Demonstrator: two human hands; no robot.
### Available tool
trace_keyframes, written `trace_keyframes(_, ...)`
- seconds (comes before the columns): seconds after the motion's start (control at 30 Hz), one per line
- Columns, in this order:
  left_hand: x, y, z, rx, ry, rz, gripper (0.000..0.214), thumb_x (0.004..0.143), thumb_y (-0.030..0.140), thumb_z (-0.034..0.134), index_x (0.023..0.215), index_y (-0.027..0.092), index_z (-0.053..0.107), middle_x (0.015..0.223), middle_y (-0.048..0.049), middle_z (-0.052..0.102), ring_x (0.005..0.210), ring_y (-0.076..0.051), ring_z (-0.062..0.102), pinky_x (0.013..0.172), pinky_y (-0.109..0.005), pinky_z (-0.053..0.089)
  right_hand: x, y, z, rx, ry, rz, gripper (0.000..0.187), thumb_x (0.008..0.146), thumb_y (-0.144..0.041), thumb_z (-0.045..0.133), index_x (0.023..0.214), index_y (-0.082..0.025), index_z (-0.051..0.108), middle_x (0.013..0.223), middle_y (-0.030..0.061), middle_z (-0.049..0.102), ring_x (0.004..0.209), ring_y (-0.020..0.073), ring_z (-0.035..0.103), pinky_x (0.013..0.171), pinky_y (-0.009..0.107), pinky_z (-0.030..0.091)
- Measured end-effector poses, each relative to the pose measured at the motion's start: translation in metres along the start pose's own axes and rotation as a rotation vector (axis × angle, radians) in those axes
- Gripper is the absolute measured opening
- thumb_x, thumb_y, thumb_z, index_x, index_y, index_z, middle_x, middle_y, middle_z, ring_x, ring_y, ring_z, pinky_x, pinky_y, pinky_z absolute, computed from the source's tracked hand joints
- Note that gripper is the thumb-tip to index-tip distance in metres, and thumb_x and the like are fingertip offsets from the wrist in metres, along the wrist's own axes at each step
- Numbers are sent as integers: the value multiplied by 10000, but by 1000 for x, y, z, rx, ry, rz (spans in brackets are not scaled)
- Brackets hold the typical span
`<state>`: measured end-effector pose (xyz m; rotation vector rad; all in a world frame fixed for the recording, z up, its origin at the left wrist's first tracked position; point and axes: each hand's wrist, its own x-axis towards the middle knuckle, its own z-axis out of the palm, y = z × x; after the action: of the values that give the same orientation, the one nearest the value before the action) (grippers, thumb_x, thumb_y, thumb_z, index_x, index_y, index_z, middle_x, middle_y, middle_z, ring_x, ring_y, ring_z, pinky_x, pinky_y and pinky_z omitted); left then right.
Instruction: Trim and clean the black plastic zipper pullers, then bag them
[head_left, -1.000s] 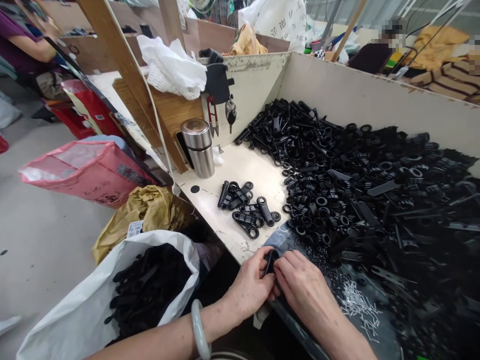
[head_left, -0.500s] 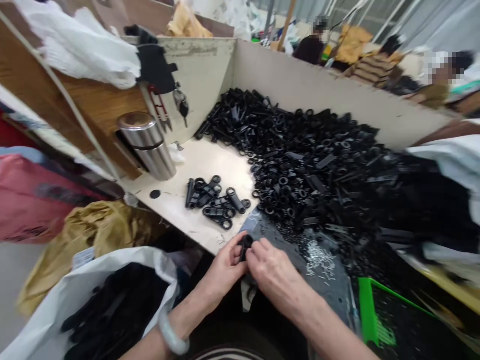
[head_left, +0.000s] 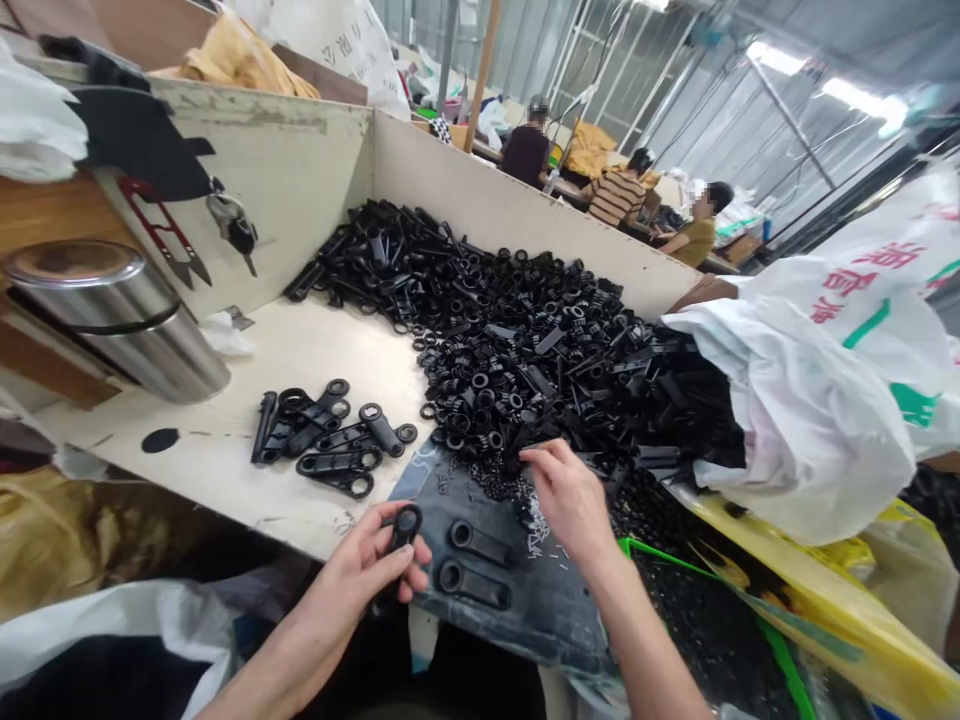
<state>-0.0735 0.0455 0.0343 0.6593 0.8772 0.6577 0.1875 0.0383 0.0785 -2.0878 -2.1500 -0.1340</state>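
- While our left hand [head_left: 367,562] has its grip clamped on one ring-ended black part [head_left: 406,524], thumb across its body, our right hand [head_left: 571,500] reaches out well apart from it.
- Our right grip has thumb and fingertips drawn together above small black pieces [head_left: 491,478], too many to count; whether anything is pinched there, we cannot tell.
- Two more ring-ended parts [head_left: 489,588] lie side by side on one dark mat [head_left: 551,615], just to the right of our left hand.
- One scatter of thin white pins [head_left: 537,530] lies near our right hand, past counting.
- One loose cluster of black links [head_left: 384,430] lies on the pale table [head_left: 352,345]; they overlap, so we cannot count them exactly.
- One large heap of black parts [head_left: 517,345] spreads along the back of the table.
- One steel flask [head_left: 165,345] stands at the left; near it hang one pair of red-handled snips [head_left: 154,225] and one bunch of keys [head_left: 237,230].
- Three people [head_left: 617,195] are beyond the back panel [head_left: 480,185].
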Motion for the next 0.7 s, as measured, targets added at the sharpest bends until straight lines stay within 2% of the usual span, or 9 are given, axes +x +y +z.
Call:
trace_keyframes(0.1, 4, 12, 10, -53, -12, -73, 398, 818, 330, 817, 1116, 176, 603, 875, -29, 719, 759, -146, 674, 665, -227, 506, 6, 28, 15, -6, -1, 86, 265, 964, -119, 523, 1168, -180, 681, 1103, 79, 656, 889, 179, 684, 721, 268, 524)
trace_keyframes(0.23, 11, 20, 22, -105, 48, -123, 425, 801, 325, 828, 1120, 188, 584, 874, -26, 720, 788, -173, 708, 721, -267, 535, 13, 31, 28, 6, -5, 109, 184, 948, -135, 572, 1108, -196, 640, 1098, 47, 640, 951, 167, 667, 738, 240, 507)
trace_keyframes(0.33, 13, 23, 26, -116, 61, -111, 418, 821, 278, 785, 1175, 178, 587, 925, -51, 740, 839, -186, 722, 806, -298, 539, 13, 31, 28, 15, 0, 110, 240, 957, -125, 524, 1161, -210, 615, 1119, 46, 636, 938, 174, 665, 659, 238, 484)
trace_keyframes(0.43, 13, 26, 28, -136, 15, -99, 393, 811, 155, 694, 1196, 155, 614, 1013, -80, 750, 906, -190, 725, 862, -302, 525, 10, 36, 29, 45, 5, 74, 292, 930, -118, 524, 1191, -217, 608, 1129, 58, 625, 935, 191, 667, 628, 247, 486)
trace_keyframes(0.6, 12, 28, 28, -165, -33, -118, 455, 775, 85, 621, 1228, 131, 616, 1134, -138, 748, 1025, -229, 724, 928, -335, 502, 7, 56, 31, 145, 49, 8, 108, 928, -179, 534, 1001, -215, 604, 1097, 55, 625, 868, 179, 685, 713, 285, 554)
trace_keyframes(0.7, 12, 28, 29, -164, -35, -131, 468, 755, 66, 618, 1220, 124, 618, 1145, -149, 743, 1041, -238, 718, 940, -345, 490, 3, 60, 24, 252, 172, 70, 109, 967, -300, 550, 1001, -214, 608, 1011, 47, 664, 769, 168, 697, 702, 295, 576)
